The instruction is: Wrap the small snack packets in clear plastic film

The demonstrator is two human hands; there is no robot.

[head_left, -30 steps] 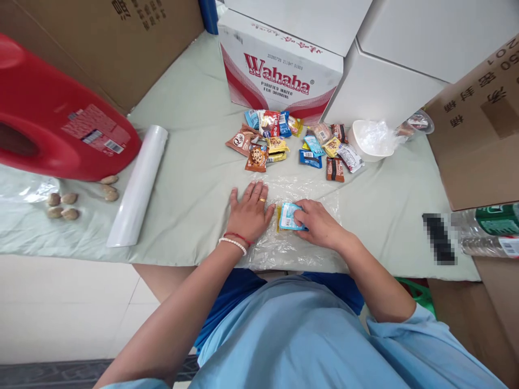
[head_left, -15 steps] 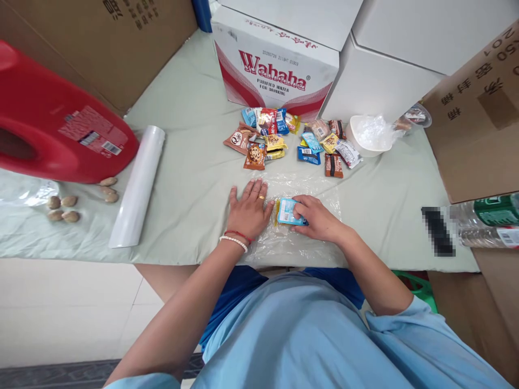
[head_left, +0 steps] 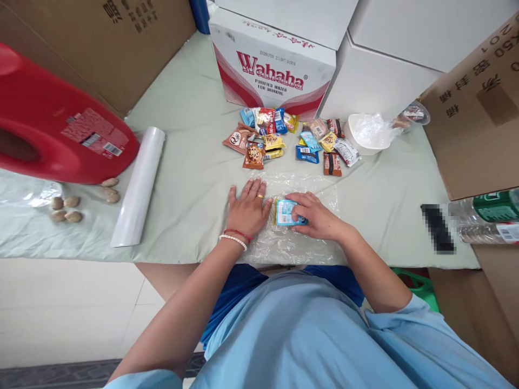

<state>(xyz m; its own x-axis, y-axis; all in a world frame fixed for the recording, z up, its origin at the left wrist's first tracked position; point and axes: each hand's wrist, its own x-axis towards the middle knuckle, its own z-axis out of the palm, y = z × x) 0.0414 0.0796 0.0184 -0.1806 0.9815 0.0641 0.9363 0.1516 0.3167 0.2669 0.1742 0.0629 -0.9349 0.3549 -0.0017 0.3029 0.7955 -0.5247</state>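
Note:
A sheet of clear plastic film (head_left: 300,246) lies wrinkled on the table in front of me. My left hand (head_left: 248,212) rests flat with fingers spread over the film's left side. On the film is a light-blue snack packet (head_left: 285,212), with a yellow edge showing along its left side. My right hand (head_left: 318,219) grips this packet from the right, fingers curled over its top and thumb at the near edge. Part of the packet is hidden under the fingers. Beyond my hands are two piles of small snack packets, a left pile (head_left: 254,154) and a right pile (head_left: 332,163).
A roll of plastic film (head_left: 138,186) lies to the left, beside a red jug (head_left: 77,124) and several brown nuts (head_left: 72,201). At the back stand a Wahaba-style white and red carton (head_left: 271,67) and a white bowl (head_left: 367,141) holding crumpled plastic. Water bottles (head_left: 494,210) lie right.
My right hand's fingers have shifted over the light-blue packet, which now covers more of the yellow edge beside it. The left hand stays flat in place.

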